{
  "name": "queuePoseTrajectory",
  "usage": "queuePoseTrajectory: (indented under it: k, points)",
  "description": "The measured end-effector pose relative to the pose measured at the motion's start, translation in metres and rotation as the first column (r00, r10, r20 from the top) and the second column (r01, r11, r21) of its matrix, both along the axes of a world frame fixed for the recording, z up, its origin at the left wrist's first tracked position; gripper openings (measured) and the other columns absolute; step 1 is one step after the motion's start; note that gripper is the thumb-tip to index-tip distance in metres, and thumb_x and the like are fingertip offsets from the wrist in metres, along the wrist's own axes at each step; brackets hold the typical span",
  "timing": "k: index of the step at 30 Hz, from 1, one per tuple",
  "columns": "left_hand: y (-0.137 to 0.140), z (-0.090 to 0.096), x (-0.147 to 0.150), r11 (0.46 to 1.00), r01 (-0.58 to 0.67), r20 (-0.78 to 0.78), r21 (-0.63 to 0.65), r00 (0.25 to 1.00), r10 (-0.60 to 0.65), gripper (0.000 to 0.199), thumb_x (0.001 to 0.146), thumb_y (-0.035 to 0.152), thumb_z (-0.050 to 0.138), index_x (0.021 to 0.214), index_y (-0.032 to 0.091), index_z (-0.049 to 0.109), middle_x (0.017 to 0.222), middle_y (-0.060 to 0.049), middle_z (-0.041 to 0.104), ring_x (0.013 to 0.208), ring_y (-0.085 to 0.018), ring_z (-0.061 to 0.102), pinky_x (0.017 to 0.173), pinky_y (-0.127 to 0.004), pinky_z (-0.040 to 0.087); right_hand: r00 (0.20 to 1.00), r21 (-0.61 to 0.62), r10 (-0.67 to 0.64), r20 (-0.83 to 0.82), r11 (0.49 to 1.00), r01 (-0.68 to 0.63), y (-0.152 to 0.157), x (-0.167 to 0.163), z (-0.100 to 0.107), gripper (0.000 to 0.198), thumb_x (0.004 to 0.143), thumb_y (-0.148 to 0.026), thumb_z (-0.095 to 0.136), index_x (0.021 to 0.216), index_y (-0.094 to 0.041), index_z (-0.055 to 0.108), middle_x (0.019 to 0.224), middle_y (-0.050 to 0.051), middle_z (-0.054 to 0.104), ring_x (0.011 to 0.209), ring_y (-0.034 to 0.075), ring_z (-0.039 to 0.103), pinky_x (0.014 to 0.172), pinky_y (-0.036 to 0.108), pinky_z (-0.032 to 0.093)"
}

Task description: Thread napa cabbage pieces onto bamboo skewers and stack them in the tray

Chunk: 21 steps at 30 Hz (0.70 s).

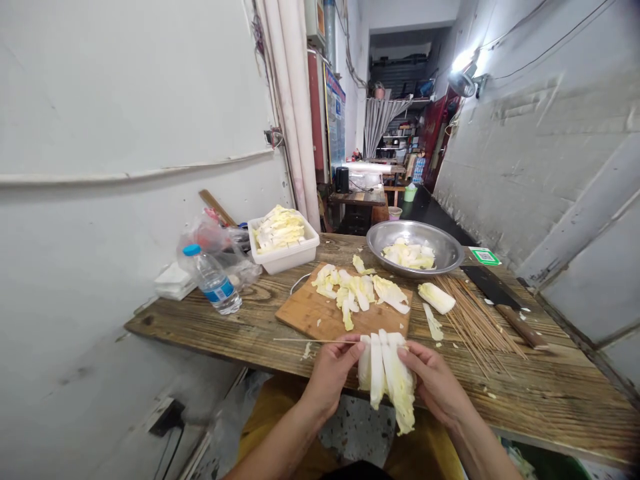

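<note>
My left hand (pixel 333 370) is closed around a thin wooden skewer (pixel 295 340), whose free end sticks out to the left. Several napa cabbage strips (pixel 385 373) hang side by side from the skewer, over the table's front edge. The strips' right side is pinched in my right hand (pixel 433 377); the skewer's other end is hidden there. Just beyond my hands lies a wooden cutting board (pixel 300 310) with loose cabbage pieces (pixel 360 290) on it. A bundle of skewers (pixel 480 327) rests to the right, beside a small chunk of cabbage (pixel 437 298).
A steel bowl (pixel 455 257) holding cabbage pieces stands at the back right. The cleaver (pixel 493 287) lies near the right edge. At the back left are a white tub (pixel 285 260) of skewered cabbage, a water bottle (pixel 213 280) and plastic bags (pixel 215 237). Walls flank the table (pixel 240 343).
</note>
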<state>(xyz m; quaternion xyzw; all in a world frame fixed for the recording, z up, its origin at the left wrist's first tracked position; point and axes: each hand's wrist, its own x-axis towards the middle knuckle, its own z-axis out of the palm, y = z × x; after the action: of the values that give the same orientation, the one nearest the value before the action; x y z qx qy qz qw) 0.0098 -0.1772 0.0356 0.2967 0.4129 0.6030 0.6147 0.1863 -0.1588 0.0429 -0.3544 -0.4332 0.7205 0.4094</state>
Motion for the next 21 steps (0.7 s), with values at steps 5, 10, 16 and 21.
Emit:
queuePoseTrajectory:
  k: [5, 10, 16, 21]
  points:
    - [-0.005, 0.0, -0.001, 0.997, 0.079, -0.076, -0.002, 0.994, -0.079, 0.027, 0.07, 0.034, 0.071, 0.09, 0.017, 0.069, 0.088, -0.005, 0.071, 0.082, -0.017, 0.062, 0.08, -0.029, 0.045, 0.979, 0.168, -0.11, 0.173, 0.982, 0.081, -0.001, 0.006, 0.0, 0.036, 0.073, -0.045, 0.068, 0.098, -0.019, 0.07, 0.088, 0.005, 0.071, 0.08, 0.021, 0.063, 0.072, 0.031, 0.047]
    - [-0.022, 0.012, -0.014, 0.976, -0.061, -0.602, 0.208, 0.778, 0.177, 0.02, 0.073, 0.034, 0.067, 0.088, 0.023, 0.073, 0.088, -0.008, 0.07, 0.086, -0.024, 0.06, 0.087, -0.035, 0.042, 0.918, 0.282, -0.248, 0.31, 0.946, 0.16, 0.009, 0.031, 0.003, 0.038, 0.073, -0.047, 0.067, 0.096, -0.017, 0.07, 0.085, 0.005, 0.069, 0.075, 0.02, 0.06, 0.064, 0.028, 0.046]
    - [-0.02, 0.024, -0.025, 0.937, 0.059, -0.693, 0.344, 0.689, 0.211, 0.03, 0.069, 0.028, 0.07, 0.099, 0.028, 0.071, 0.105, -0.007, 0.068, 0.104, -0.027, 0.054, 0.099, -0.035, 0.033, 0.91, 0.216, -0.038, 0.412, 0.975, -0.057, 0.015, 0.048, 0.009, 0.03, 0.073, -0.045, 0.068, 0.078, -0.016, 0.069, 0.071, 0.001, 0.066, 0.058, 0.012, 0.053, 0.052, 0.022, 0.038]
    - [-0.022, 0.02, -0.016, 0.946, 0.311, -0.647, 0.095, 0.742, -0.179, 0.021, 0.078, 0.032, 0.059, 0.087, 0.021, 0.074, 0.065, -0.003, 0.067, 0.06, -0.017, 0.058, 0.06, -0.024, 0.043, 0.917, 0.203, -0.025, 0.398, 0.977, -0.061, 0.019, 0.04, 0.007, 0.032, 0.072, -0.045, 0.069, 0.082, -0.016, 0.069, 0.072, 0.002, 0.067, 0.059, 0.014, 0.056, 0.053, 0.023, 0.041]
